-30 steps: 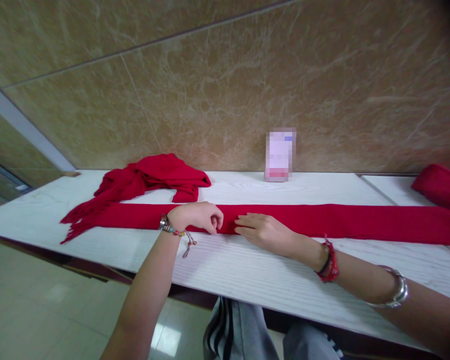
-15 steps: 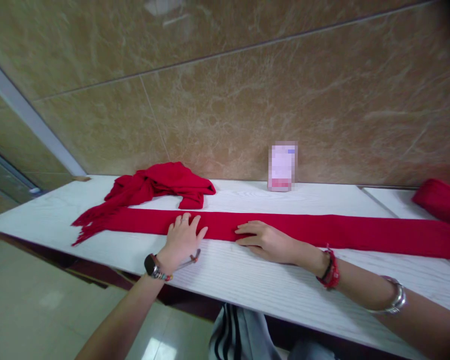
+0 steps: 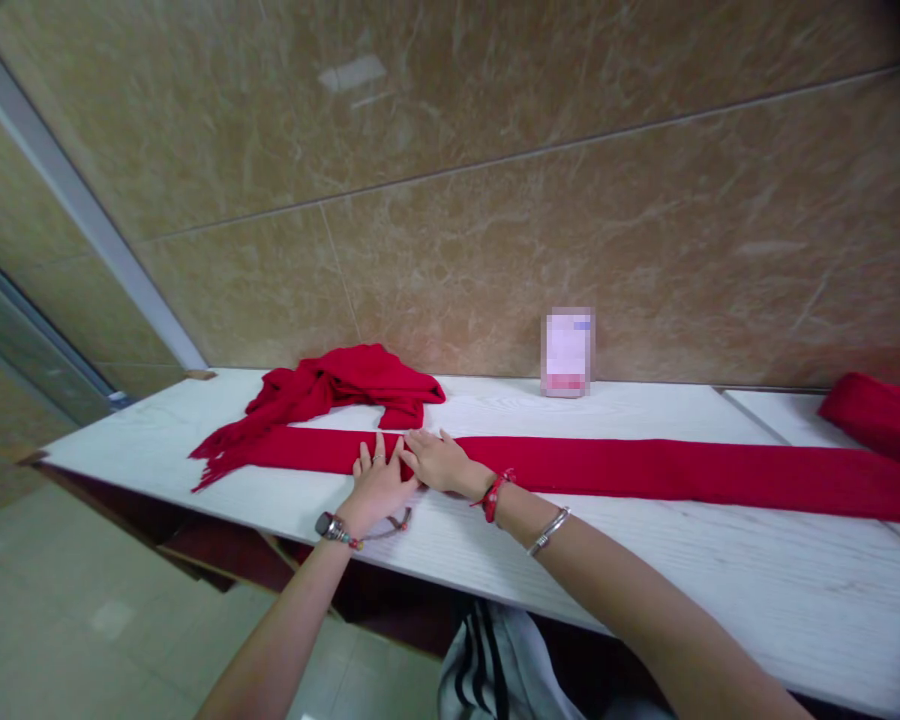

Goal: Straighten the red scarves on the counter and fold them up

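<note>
A long red scarf (image 3: pixel 645 468) lies stretched flat along the white table (image 3: pixel 645 570), its fringed end (image 3: pixel 214 462) at the left. My left hand (image 3: pixel 379 482) rests flat on the scarf with fingers spread, open. My right hand (image 3: pixel 439 462) lies flat on the scarf right beside it, fingers extended, touching the left hand's fingers. A watch and bead bracelet sit on my left wrist; a red string bracelet and a silver bangle are on my right arm.
A second red scarf (image 3: pixel 345 380) lies bunched at the back left by the marble wall. A small blurred card (image 3: pixel 568 352) stands against the wall. More red cloth (image 3: pixel 877 415) lies at the far right. The table's front edge runs above my knees.
My right hand has slid left along the scarf until it meets my left hand. The left hand, curled a second ago, now lies flat. The camera has tilted up and the view shifted left.
</note>
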`<state>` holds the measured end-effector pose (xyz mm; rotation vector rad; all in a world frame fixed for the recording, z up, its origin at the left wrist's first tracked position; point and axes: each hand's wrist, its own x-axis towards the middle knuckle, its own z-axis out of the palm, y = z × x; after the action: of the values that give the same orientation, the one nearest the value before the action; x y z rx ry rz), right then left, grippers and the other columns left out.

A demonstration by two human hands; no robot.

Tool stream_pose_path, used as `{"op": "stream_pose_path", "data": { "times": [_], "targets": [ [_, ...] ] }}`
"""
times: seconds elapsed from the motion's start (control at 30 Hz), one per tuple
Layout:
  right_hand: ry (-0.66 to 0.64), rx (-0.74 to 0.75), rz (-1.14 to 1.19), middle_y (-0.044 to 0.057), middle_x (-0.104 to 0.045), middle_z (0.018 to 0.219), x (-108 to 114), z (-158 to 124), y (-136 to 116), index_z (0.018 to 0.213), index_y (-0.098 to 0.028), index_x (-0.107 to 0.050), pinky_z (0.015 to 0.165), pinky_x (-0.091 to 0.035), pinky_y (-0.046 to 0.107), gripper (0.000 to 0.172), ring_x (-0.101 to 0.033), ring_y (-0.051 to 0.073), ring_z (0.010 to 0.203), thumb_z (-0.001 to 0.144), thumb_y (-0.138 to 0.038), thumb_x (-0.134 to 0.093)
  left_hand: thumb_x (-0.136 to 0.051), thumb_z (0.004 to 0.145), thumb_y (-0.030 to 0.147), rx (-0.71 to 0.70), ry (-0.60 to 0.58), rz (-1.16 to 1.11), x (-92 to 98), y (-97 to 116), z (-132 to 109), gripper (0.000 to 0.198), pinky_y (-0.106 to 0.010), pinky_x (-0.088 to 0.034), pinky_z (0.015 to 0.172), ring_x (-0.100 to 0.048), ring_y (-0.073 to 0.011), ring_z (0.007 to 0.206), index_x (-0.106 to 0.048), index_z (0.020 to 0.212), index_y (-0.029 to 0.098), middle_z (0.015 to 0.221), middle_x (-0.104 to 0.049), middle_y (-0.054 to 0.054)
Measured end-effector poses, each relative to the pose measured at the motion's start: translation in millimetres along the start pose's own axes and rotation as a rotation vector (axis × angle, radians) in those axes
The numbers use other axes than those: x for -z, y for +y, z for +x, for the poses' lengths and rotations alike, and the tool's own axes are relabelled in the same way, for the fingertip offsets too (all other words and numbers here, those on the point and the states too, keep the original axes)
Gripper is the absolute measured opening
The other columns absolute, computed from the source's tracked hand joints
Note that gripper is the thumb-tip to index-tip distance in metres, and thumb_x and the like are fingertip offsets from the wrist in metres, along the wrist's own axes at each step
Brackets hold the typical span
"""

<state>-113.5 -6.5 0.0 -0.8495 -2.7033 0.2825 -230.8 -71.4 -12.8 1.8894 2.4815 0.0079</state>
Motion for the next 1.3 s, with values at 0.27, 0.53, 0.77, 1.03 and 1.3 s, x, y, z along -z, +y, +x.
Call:
{"op": "stream_pose_path", "data": {
  "times": [0.27, 0.53, 0.77, 1.03, 1.3],
  "targets": [
    [-0.006, -0.058, -0.251, 0.016, -0.035, 0.139, 10, -82, 73, 0.134, -0.006, -0.035, 0.102, -0.027, 0.051, 0.048, -0.030, 0.026, 0.129, 0.091, -0.027, -0.025, -0.026, 0.077, 0.070, -0.011, -0.034, -0.045, 3.8, -3, 0, 0.084, -0.055, -0.017, 0.100, -0.004, -0.0460, 0.130, -0.017, 0.142, 0.018, 0.147, -0.008, -0.021],
    [0.069, -0.104, -0.708, 0.017, -0.046, 0.132, 38, -233, 226, 0.113, -0.015, -0.057, 0.083, -0.045, 0.054, 0.039, -0.043, 0.031, 0.119, 0.086, -0.012, -0.028, -0.026, 0.075, 0.072, -0.009, -0.004, -0.061, -0.1, -5, 2, 0.086, -0.055, -0.017, 0.100, -0.006, -0.0453, 0.131, -0.019, 0.142, 0.019, 0.147, -0.009, -0.018],
    [-0.015, -0.403, -0.799, 0.020, -0.054, 0.122, 98, -350, 299, 0.105, -0.016, -0.063, 0.079, -0.047, 0.057, 0.045, -0.050, 0.034, 0.112, 0.080, -0.007, -0.026, -0.031, 0.075, 0.069, -0.004, 0.000, -0.064, 0.8, -7, 6, 0.085, -0.055, -0.016, 0.101, -0.005, -0.0462, 0.130, -0.019, 0.142, 0.018, 0.147, -0.009, -0.020],
    [0.102, -0.382, -0.431, 0.014, -0.030, 0.143, 103, -235, 187, 0.136, -0.017, -0.032, 0.099, -0.028, 0.056, 0.050, -0.025, 0.028, 0.131, 0.091, -0.039, -0.028, -0.031, 0.089, 0.038, -0.375, 0.217, 0.029, 21.4, 55, -10, 0.053, -0.048, -0.015, 0.105, -0.008, -0.0301, 0.135, -0.032, 0.137, 0.017, 0.147, -0.015, -0.014],
    [-0.101, -0.106, -0.562, 0.009, -0.032, 0.142, 75, -234, 177, 0.123, -0.025, -0.050, 0.088, -0.040, 0.055, 0.040, -0.031, 0.029, 0.128, 0.088, -0.013, -0.035, -0.026, 0.091, 0.044, -0.626, 0.124, -0.040, 1.2, 117, -1, 0.049, -0.044, -0.018, 0.105, -0.016, -0.0235, 0.134, -0.031, 0.137, 0.027, 0.146, -0.023, -0.005]
  ]
}}
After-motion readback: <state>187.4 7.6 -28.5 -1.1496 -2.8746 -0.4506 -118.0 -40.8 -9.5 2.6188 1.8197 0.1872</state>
